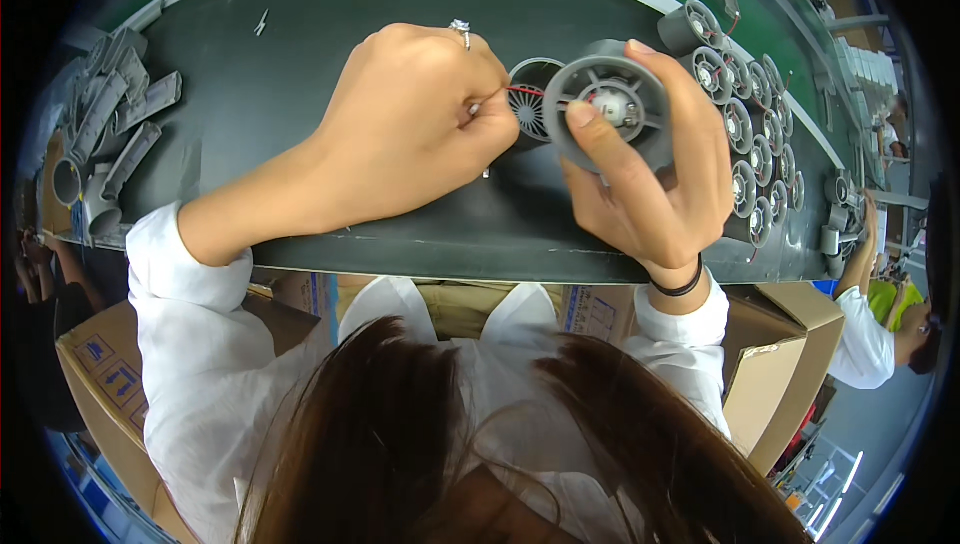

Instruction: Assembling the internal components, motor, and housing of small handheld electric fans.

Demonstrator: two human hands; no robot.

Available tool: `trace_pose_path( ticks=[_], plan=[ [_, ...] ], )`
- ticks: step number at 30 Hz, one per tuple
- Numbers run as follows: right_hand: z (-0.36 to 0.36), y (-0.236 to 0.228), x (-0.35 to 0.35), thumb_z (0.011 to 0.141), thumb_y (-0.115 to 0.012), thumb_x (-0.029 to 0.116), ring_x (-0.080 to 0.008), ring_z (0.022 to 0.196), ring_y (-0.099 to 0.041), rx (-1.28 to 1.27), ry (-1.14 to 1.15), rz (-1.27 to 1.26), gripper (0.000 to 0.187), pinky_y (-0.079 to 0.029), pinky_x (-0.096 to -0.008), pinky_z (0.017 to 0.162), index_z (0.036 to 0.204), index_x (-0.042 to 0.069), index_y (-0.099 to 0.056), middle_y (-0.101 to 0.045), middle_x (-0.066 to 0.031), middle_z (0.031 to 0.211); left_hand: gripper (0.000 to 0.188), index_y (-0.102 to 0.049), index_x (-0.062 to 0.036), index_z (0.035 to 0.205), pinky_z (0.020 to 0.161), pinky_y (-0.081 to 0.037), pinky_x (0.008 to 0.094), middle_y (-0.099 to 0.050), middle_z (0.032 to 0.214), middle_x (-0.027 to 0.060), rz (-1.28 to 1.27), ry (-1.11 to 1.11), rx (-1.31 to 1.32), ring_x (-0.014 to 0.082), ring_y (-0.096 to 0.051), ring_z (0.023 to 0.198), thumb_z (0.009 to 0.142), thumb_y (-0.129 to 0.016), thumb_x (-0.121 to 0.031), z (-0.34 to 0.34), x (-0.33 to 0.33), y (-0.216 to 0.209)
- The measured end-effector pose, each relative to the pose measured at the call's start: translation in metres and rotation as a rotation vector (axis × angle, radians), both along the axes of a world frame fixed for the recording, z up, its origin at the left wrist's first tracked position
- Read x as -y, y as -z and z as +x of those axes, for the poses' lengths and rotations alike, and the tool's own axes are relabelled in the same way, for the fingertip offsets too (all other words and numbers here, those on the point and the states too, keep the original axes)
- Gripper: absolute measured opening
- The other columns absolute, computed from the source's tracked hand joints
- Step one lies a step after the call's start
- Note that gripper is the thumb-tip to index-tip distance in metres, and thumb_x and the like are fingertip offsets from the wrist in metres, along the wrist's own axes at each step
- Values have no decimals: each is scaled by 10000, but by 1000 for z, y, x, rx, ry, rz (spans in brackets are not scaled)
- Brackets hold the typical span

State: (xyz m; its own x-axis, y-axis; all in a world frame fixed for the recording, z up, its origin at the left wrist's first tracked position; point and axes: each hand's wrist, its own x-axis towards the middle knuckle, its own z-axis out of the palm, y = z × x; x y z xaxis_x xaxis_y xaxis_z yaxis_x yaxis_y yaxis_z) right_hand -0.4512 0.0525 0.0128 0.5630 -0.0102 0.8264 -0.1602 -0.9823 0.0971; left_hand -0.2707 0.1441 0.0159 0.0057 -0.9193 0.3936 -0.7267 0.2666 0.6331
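Observation:
My right hand point(660, 164) grips a round grey motor housing point(655, 94), its open end with spokes and a small motor facing me. The thumb presses on the inner spokes while the fingers wrap round the outer wall. A thin red wire point(526, 91) runs from the housing to my left hand point(425, 114), whose fingers are closed in a pinch on it. Behind the housing, a grey cylindrical part with a radial grille point(527, 112) stands on the dark work surface point(420, 244), partly covered by the housing.
At the right, several similar housings with motors point(740, 129) stand in rows. Grey curved plastic parts point(115, 94) are heaped at the far left. Small scraps point(262, 22) lie on the surface. Cardboard boxes point(105, 364) are below the table edge; another person point(870, 324) sits at the right.

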Motion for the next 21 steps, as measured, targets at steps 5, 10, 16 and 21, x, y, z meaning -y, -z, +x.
trace_pose_path(
  ticks=[5, 10, 16, 21],
  plan=[
    [-4, -9, 19, 512, -756, 2, -306, 794, -643, -102, 38, -32, 323, -531, -318, 687, 818, 90, -700, -643, -193, 984, 213, -630, -12, 679, 652, -484, 374, -653, 823, 112, -299, -10, 257, 280, -609, 739, 681, -752, -187, 13, 1, 10],
    [-10, -22, 20, 500, -755, 11, -317, 810, -645, -238, 18, 22, 297, -531, -328, 706, 783, 74, -692, -646, -198, 950, 402, -602, -30, 806, 817, -473, 385, -640, 996, 119, -201, 12, 331, 310, -575, 1008, 555, -842, -232, 24, -2, 12],
    [-10, -26, 21, 459, -725, 53, -314, 779, -635, -281, -15, 51, 304, -537, -342, 656, 758, 50, -669, -633, -197, 927, 393, -640, -2, 864, 813, -451, 375, -642, 841, 121, -84, 44, 377, 271, -586, 938, 592, -818, -223, 29, 0, 27],
    [-7, -24, 19, 470, -705, 32, -329, 792, -638, -291, -65, 43, 290, -544, -349, 657, 757, 38, -663, -633, -201, 927, 312, -637, -7, 843, 794, -441, 365, -625, 779, 110, -107, 49, 403, 257, -584, 895, 632, -787, -180, 29, -2, 36]
  ],
)
